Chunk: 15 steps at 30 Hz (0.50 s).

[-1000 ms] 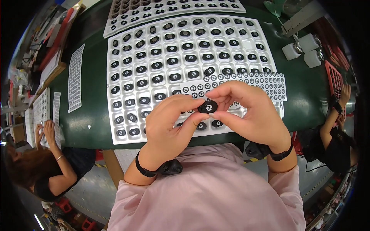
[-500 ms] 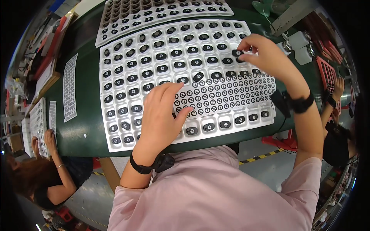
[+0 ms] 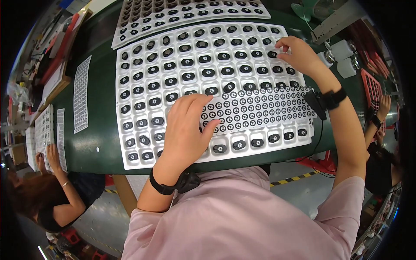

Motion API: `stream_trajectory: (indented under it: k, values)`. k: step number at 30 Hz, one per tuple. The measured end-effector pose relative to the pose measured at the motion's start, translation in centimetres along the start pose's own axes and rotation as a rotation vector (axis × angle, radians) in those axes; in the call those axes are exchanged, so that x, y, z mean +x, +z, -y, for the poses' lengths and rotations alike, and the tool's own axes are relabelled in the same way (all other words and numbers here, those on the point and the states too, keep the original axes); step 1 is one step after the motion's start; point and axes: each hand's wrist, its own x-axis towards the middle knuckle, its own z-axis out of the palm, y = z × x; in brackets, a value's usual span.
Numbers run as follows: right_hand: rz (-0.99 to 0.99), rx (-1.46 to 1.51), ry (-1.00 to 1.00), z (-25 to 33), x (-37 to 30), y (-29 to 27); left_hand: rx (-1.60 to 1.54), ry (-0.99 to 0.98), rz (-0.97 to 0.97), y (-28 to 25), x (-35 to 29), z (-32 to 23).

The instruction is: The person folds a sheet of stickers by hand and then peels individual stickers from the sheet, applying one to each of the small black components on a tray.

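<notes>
A white molded tray (image 3: 122, 145) holds rows of small black oval parts; many carry a round white emblem, while parts in the far rows have plain grey tops. Over its nearer right half lies a white sheet of round black stickers (image 3: 255, 108). My left hand (image 3: 184, 128) grips the sheet's left end, thumb and fingers over its edge. At the tray's far right, my right hand (image 3: 299, 54) hovers with thumb and forefinger apart beside a black oval part (image 3: 272, 54). No sticker shows between those fingertips.
Another filled tray (image 3: 190, 19) stands behind on the green table (image 3: 97, 125). A second sticker sheet (image 3: 81, 93) lies to the left. Co-workers' hands (image 3: 53, 158) work at the far left and right. A metal bracket (image 3: 336, 21) and a red rack (image 3: 372, 89) are at right.
My right hand has moved slightly right and away from the black part it was touching, its fingers opening. The tray and sheet appear shifted a little to the right; my left hand keeps its hold.
</notes>
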Motion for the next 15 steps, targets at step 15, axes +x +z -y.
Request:
stream_trajectory:
  k: [15]
  values:
    - [-0.394,0.193,-0.169,14.5,-7.5,7.1,0.084,-0.009,0.036,0.4,-0.2,0.1]
